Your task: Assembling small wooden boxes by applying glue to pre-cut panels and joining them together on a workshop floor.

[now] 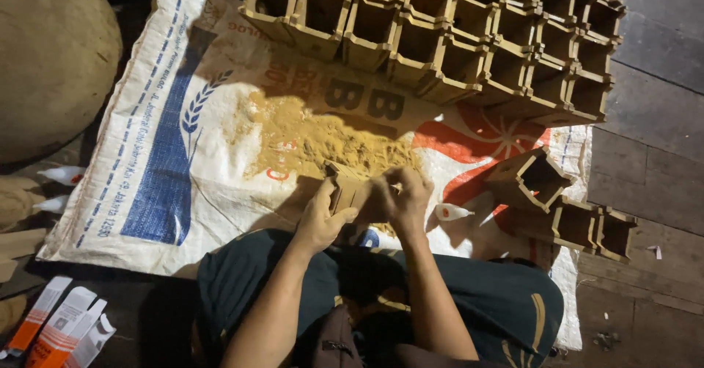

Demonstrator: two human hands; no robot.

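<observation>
We see both hands meeting over a small wooden box (345,190) at the middle of the view, just above the person's lap. The left hand (320,218) grips the box from its left and underside, fingers wrapped around the wall, thumb along the near edge. The right hand (400,196) closes on the right side of the same box, fingers curled over its top edge; the fingertips themselves are blurred, so we cannot tell exactly where they press. The box sits between the two palms, tilted, held off the sack (169,155) rather than resting on it.

Directly behind the box lies a spread of sawdust (323,137), yellow-tan, on the white woven sack with blue and red print. Just right of the right hand lies a small white glue bottle (451,211), on its side, tip pointing right.

Further back we note rows of open square boxes (469,38), packed touching one another. To the right, three more boxes (568,207) lie loose near the sack's edge, well apart from the hands.

At far left, two more white bottles (60,175) lie on the floor, and flat cartons (62,324) sit at the lower left corner.
</observation>
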